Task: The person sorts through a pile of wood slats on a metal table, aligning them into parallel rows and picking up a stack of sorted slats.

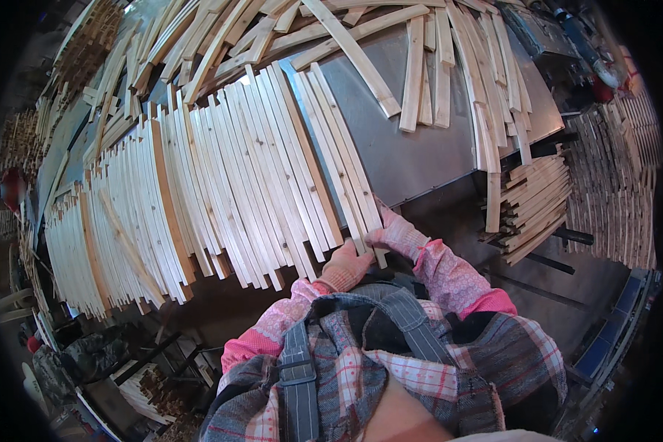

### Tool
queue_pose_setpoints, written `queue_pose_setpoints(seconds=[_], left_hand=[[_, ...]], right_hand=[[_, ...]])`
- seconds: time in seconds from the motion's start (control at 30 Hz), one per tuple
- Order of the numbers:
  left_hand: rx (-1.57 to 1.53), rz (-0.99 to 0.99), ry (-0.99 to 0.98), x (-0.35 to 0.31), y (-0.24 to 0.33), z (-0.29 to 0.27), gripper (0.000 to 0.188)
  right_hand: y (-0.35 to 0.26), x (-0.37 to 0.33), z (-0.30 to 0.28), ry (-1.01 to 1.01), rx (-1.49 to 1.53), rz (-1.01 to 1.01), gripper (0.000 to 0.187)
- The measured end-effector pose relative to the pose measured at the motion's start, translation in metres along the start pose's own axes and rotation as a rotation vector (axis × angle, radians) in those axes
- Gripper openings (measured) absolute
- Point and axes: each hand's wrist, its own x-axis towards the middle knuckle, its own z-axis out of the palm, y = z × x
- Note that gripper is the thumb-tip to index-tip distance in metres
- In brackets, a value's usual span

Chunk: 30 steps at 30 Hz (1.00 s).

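Observation:
A narrow group of pale wooden slats [339, 147] lies lengthwise on the metal table, a small gap from the larger row of slats [236, 169] to its left. My left hand [345, 267], in a pinkish knit glove, is closed at the near left ends of the narrow group. At the right side of the same ends, my right hand [396, 233], gloved alike, grips the slats with its fingers partly hidden. The near ends jut past the table's front edge toward my body.
Loose slats [361, 55] lie crisscrossed across the far side of the metal table [420, 166]. Stacked slats [530, 202] stand off the table's right end, with a larger wood stack [615, 184] beyond. Another wood pile [151, 390] sits low at left.

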Motion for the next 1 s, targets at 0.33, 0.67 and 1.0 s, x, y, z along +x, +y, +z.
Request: queue_pose_setpoints(seconds=[0.33, 0.67, 1.0], left_hand=[[-0.805, -0.116, -0.356, 0.023, -0.072, 0.02, 0.033], [-1.724, -0.077, -0.426, 0.019, -0.067, 0.032, 0.029], [-2.055, -0.15, -0.055, 0.002, -0.035, 0.055, 0.017]], right_hand=[[-0.01, 0.008, 0.026, 0.063, -0.136, -0.067, 0.092], [-0.014, 0.005, 0.009, 0.193, 0.227, 0.194, 0.068], [-0.015, 0.01, -0.019, 0.018, 0.176, 0.343, 0.055]])
